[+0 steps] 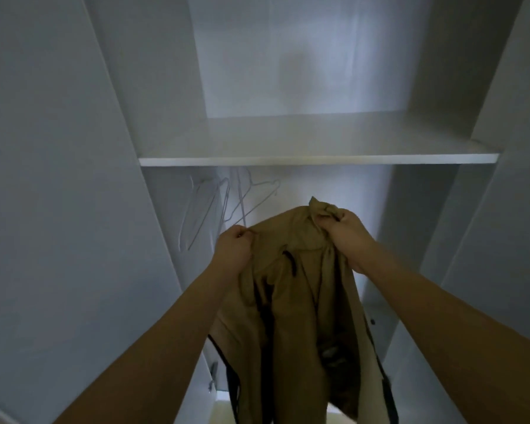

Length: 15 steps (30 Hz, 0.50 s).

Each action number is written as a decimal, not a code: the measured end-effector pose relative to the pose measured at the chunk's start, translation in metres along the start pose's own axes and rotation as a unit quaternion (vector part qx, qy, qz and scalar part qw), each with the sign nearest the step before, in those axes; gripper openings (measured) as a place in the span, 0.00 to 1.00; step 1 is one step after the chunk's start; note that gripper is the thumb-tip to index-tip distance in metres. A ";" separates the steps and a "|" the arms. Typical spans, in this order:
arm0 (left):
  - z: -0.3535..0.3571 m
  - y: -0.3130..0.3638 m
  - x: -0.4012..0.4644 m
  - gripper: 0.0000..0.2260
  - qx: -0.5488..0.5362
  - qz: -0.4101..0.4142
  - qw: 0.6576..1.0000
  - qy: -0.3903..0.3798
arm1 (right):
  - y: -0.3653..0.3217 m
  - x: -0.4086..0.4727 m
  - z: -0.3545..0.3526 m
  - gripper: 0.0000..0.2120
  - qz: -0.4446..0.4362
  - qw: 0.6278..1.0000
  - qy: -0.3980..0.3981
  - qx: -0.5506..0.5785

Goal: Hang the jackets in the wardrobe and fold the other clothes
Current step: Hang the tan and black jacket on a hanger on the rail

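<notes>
A tan jacket (291, 301) with dark trim hangs down in front of me inside the white wardrobe (74, 179). My left hand (233, 252) pinches its left shoulder edge. My right hand (346, 234) grips bunched fabric at its collar, slightly higher. Several thin pale wire hangers (214, 209) hang under the shelf, just behind and left of my left hand. Whether a hanger sits inside the jacket is hidden by the fabric.
A white shelf (318, 159) spans the wardrobe above the hanging space, with a bare compartment over it. White side panels stand on both sides. A small metal fitting (212, 384) shows low on the left panel.
</notes>
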State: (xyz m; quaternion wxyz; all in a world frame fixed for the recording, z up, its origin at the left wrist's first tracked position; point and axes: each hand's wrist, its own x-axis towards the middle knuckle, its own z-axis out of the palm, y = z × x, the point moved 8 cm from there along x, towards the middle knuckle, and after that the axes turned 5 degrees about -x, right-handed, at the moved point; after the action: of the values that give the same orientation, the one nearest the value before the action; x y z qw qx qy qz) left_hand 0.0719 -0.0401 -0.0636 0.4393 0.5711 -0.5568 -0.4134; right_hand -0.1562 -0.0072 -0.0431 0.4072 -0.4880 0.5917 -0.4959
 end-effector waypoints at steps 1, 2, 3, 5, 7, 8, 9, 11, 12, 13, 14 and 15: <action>0.003 -0.005 0.010 0.09 0.004 -0.007 1.000 -0.003 | -0.002 0.012 0.003 0.11 -0.016 0.999 -0.010 -0.044; 0.007 -0.012 0.021 0.09 0.005 -0.016 1.000 -0.010 | -0.003 0.023 0.006 0.12 -0.031 0.993 -0.024 -0.108; 0.012 -0.018 0.031 0.08 0.008 -0.024 0.999 -0.022 | -0.002 0.032 0.011 0.14 -0.044 0.982 -0.042 -0.177; 0.022 -0.030 0.053 0.08 0.026 -0.039 0.997 -0.054 | 0.007 0.052 0.013 0.23 -0.057 0.943 -0.058 -0.323; 0.032 -0.044 0.074 0.07 0.039 -0.074 0.991 -0.105 | 0.014 0.071 0.007 0.20 -0.070 0.888 -0.033 -0.454; 0.038 -0.053 0.083 0.06 0.049 -0.104 0.983 -0.144 | 0.016 0.080 0.005 0.11 -0.082 0.860 -0.012 -0.504; 0.045 -0.062 0.091 0.05 0.063 -0.139 0.970 -0.191 | 0.016 0.088 0.004 0.02 -0.089 0.836 0.005 -0.541; 0.055 -0.074 0.116 0.03 0.083 -0.183 0.949 -0.241 | 0.018 0.103 0.004 0.13 -0.097 0.819 0.035 -0.565; 0.056 -0.077 0.136 0.03 0.088 -0.189 0.950 -0.231 | 0.018 0.110 0.004 0.16 -0.097 0.823 0.047 -0.558; 0.054 -0.078 0.158 0.04 0.099 -0.186 0.958 -0.197 | 0.017 0.115 0.004 0.15 -0.104 0.826 0.064 -0.551; 0.050 -0.077 0.181 0.04 0.131 -0.167 0.966 -0.151 | 0.016 0.120 0.004 0.12 -0.104 0.828 0.082 -0.545; 0.046 -0.076 0.203 0.05 0.176 -0.138 0.969 -0.103 | 0.016 0.125 0.002 0.09 -0.103 0.835 0.102 -0.531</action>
State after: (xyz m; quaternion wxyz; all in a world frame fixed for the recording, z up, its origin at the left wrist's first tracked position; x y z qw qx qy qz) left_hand 0.0559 -0.2452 -0.1459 0.2108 0.6651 -0.5786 -0.4225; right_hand -0.1815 -0.1293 -0.0589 -0.0309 -0.6342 0.7484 -0.1916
